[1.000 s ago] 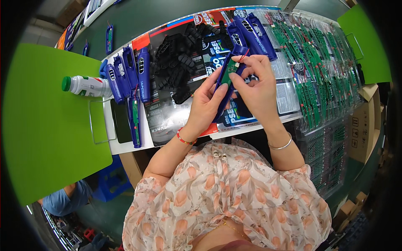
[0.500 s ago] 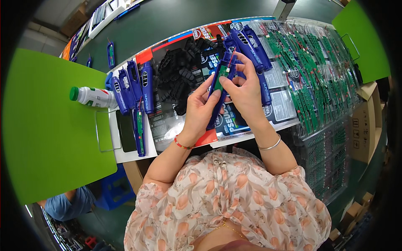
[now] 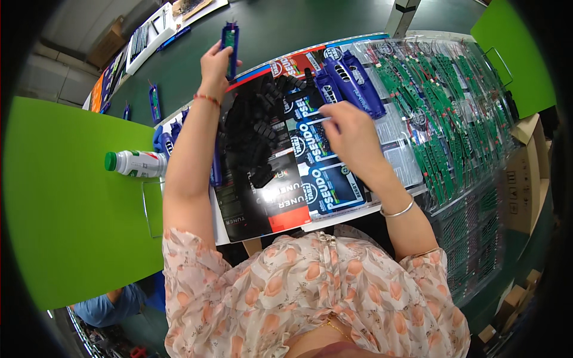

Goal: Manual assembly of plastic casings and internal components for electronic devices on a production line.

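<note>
My left hand (image 3: 215, 68) is stretched out to the far left, its fingers closed round a blue plastic casing half (image 3: 234, 59). A narrow green circuit board (image 3: 228, 40) lies inside that casing. Over the printed sheets (image 3: 328, 185) hovers my right hand (image 3: 355, 134), its fingers loosely bent and a little blurred, with nothing visible in them. Just beyond it lie several blue casings (image 3: 358, 89). Between my hands a heap of black moulded parts (image 3: 248, 119) rests on a dark printed sheet. More blue casings (image 3: 173, 134) are partly hidden behind my left forearm.
At right, clear trays hold many green circuit boards (image 3: 441, 107). Green panels flank the bench, the left panel (image 3: 77, 215) near a white bottle with a green cap (image 3: 134, 163). Another board-filled casing (image 3: 154, 102) lies far left. A person in blue (image 3: 110, 307) is at lower left.
My left hand has carried the casing with its circuit board from the middle to the far left. My right hand has let go of it and stays over the sheets.
</note>
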Available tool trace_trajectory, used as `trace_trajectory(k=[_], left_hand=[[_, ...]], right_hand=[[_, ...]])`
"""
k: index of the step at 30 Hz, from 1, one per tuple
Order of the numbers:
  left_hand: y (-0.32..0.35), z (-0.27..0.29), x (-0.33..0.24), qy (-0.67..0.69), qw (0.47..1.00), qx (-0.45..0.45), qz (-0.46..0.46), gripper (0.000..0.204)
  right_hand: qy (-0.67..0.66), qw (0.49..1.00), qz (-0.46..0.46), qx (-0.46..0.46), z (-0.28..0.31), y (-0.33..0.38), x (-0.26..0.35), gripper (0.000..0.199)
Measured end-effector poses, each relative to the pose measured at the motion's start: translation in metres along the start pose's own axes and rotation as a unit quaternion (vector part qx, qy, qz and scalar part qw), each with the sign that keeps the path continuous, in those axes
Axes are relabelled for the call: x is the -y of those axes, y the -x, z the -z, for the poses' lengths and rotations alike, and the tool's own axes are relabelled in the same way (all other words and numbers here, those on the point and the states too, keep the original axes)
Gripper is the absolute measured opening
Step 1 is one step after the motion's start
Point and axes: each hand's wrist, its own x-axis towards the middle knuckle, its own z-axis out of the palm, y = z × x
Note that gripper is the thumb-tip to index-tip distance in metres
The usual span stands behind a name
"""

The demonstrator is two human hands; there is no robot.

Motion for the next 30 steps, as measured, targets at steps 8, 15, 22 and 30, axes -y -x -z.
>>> trace_trajectory(k=[8, 15, 22, 30], left_hand=[[-0.104, -0.024, 0.058, -0.315, 0.938, -0.143, -0.029, 0.042], [-0.107, -0.022, 0.062, -0.506, 0.844, -0.178, -0.016, 0.054], [0.008, -0.059, 0.032, -0.471, 0.8, 0.032, -0.37, 0.035], [0.187, -0.109, 0.024, -0.436, 0.837, 0.204, -0.259, 0.044]], right_hand=[[0.085, 0.995, 0.008, 0.043, -0.062, -0.033, 0.02, 0.021], [0.154, 0.986, -0.016, 0.061, -0.085, -0.043, 0.019, 0.024], [0.075, 0.994, -0.072, -0.015, -0.001, -0.019, 0.031, 0.03], [-0.003, 0.985, -0.108, -0.133, 0.041, 0.006, 0.005, 0.03]])
